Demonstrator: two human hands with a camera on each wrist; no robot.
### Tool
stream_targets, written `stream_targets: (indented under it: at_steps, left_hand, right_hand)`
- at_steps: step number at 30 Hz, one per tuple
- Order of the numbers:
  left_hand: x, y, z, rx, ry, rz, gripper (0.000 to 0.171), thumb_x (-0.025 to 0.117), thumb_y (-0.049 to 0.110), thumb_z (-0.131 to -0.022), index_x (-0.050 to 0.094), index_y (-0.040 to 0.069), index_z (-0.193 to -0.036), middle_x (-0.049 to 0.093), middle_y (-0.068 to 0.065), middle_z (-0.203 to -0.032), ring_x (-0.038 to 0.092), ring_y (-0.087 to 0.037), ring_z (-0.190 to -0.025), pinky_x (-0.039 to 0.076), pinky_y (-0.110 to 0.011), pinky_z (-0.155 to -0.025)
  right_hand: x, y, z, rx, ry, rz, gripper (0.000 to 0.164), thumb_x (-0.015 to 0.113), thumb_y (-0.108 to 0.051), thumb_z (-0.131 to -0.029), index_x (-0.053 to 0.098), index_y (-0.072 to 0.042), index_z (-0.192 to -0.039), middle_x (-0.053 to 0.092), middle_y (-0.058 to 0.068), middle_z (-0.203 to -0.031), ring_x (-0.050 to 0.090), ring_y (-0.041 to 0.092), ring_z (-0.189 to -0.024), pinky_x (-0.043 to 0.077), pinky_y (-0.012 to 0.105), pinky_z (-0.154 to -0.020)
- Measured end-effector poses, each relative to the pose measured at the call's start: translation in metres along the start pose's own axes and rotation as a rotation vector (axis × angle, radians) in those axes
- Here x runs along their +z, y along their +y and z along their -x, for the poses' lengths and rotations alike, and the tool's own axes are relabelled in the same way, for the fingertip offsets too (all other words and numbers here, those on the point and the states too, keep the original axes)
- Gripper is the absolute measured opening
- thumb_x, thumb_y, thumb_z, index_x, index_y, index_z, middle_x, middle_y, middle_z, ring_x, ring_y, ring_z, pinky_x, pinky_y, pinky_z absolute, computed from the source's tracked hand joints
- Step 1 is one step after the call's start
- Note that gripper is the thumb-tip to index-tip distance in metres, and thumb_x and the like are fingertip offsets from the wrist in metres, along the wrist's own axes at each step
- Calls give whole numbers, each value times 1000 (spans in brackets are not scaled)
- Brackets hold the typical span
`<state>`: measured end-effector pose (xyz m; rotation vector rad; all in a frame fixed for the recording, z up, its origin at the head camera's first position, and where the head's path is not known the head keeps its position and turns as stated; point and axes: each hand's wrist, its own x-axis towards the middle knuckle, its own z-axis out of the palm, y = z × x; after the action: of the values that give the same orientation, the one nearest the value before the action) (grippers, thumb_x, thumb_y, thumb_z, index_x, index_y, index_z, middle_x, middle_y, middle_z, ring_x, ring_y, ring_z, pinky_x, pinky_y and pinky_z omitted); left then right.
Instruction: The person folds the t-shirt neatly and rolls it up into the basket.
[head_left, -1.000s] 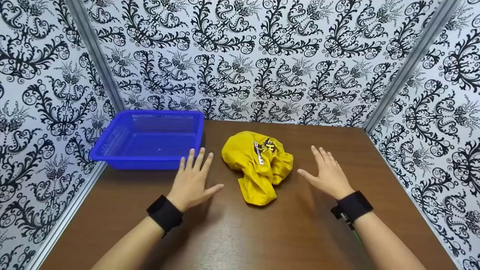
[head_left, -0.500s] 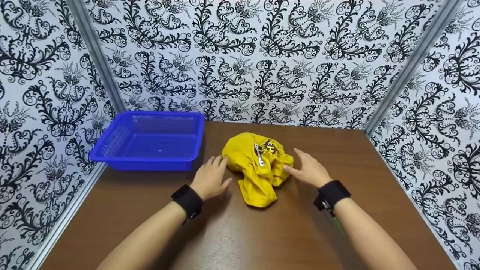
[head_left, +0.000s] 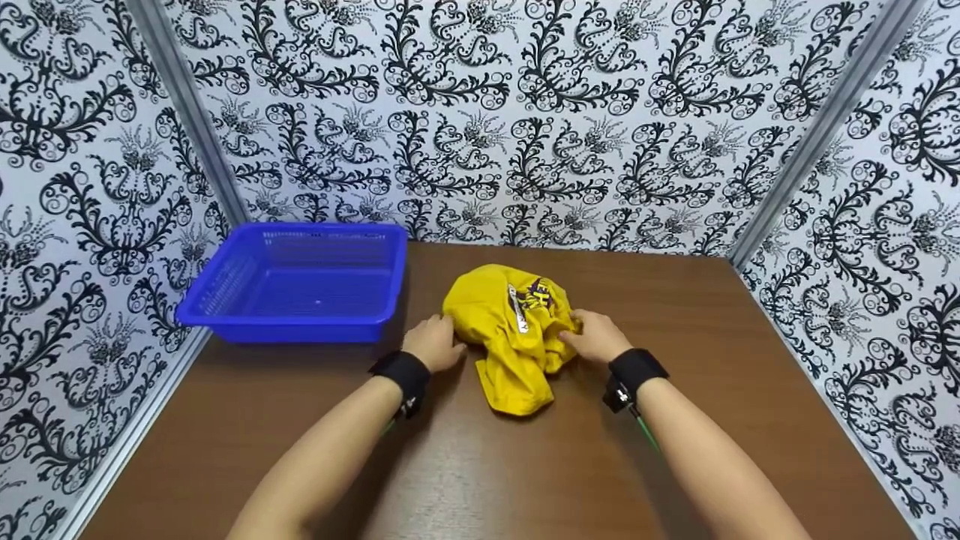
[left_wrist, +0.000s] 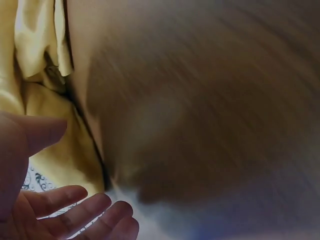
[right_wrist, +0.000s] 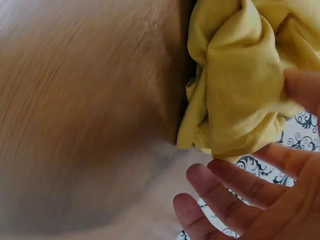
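Observation:
A crumpled yellow cloth (head_left: 502, 322), with dark lettering and a white strip printed on its top, lies bunched on the brown table (head_left: 465, 480). My left hand (head_left: 433, 343) is at the cloth's left edge; in the left wrist view its thumb (left_wrist: 47, 134) and loosely bent fingers stand apart beside the folds. At the right edge is my right hand (head_left: 596, 337). The right wrist view shows its thumb (right_wrist: 302, 90) over the cloth and its fingers (right_wrist: 235, 182) extended along the lower edge, touching the fabric. Both wrists wear black bands.
A blue plastic basket (head_left: 292, 330) with slotted sides stands at the back left of the table. Black-and-white patterned walls (head_left: 555, 135) enclose the back and both sides, joined by grey metal corner posts (head_left: 825, 135).
Both hands have moved inward from either side to the cloth's edges, and their spread fingers have bent a little. The cloth and basket have stayed in place.

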<state>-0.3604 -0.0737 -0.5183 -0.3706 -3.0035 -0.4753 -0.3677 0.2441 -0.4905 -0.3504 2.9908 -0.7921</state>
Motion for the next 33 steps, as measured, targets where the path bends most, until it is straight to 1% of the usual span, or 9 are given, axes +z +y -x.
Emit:
stream_targets:
  at_steps: [3,6,11,15,21,23,27,31,33]
  left_hand:
    - [4,1,-3,-17,8,29,51,71,42,-85,64,1,-115,66,-19,-106,64,-39,-97,52,-54,-80]
    - [8,1,-7,-45,18,45,53,71,47,-83,66,3,-112,66,-17,-105,64,-38,-97,52,-54,-80]
    - [16,2,-18,-43,62,64,42,71,44,-85,69,5,-102,68,-15,-101,66,-37,-93,53,-53,-76]
    - [18,4,-20,-12,88,58,30,72,34,-86,71,5,-92,71,-15,-95,67,-36,-88,54,-51,-74]
    - [18,8,-21,-4,99,60,38,75,38,-83,70,3,-97,70,-15,-96,67,-35,-89,54,-50,-76]
    - [18,10,-21,-8,99,64,43,77,40,-80,69,2,-101,69,-15,-98,67,-35,-90,54,-50,-76]
    - [18,16,-22,-18,94,74,56,79,48,-76,68,2,-106,68,-16,-102,67,-36,-92,54,-52,-77]
    - [22,23,-25,-48,73,95,80,76,65,-70,64,1,-115,65,-20,-115,64,-38,-100,53,-54,-82]
    - [25,27,-26,-46,59,133,91,74,72,-66,60,1,-120,62,-21,-120,62,-38,-104,52,-53,-86]
  right_hand:
    - [1,-3,-1,-15,28,-31,25,59,-20,-96,64,-2,-114,67,20,-106,63,30,-89,51,42,-76]
    - [-2,-8,-2,-37,58,-67,13,57,-14,-98,64,-5,-102,67,15,-94,58,23,-72,47,34,-62]
    - [-13,-15,-3,-72,130,-113,10,55,-12,-99,62,-5,-100,65,13,-91,56,23,-69,45,33,-60]
    - [-30,-22,-6,-95,199,-180,10,55,-13,-98,62,-6,-102,65,14,-95,59,27,-80,48,38,-71]
    - [-77,-43,-8,-108,219,-310,14,52,-17,-100,58,-8,-108,62,12,-98,59,25,-83,53,37,-70]
    - [-97,-54,-7,-128,230,-356,15,51,-18,-101,58,-8,-108,60,12,-97,58,25,-79,54,36,-67]
    - [-135,-80,-1,-169,286,-424,19,52,-22,-101,59,-9,-111,62,10,-98,59,23,-82,55,37,-71]
    - [-174,-112,10,-170,313,-498,22,51,-27,-101,58,-13,-116,62,8,-101,60,21,-83,55,37,-73]
    - [-194,-128,16,-173,324,-571,21,50,-26,-101,58,-13,-115,61,7,-99,58,19,-79,54,32,-69]
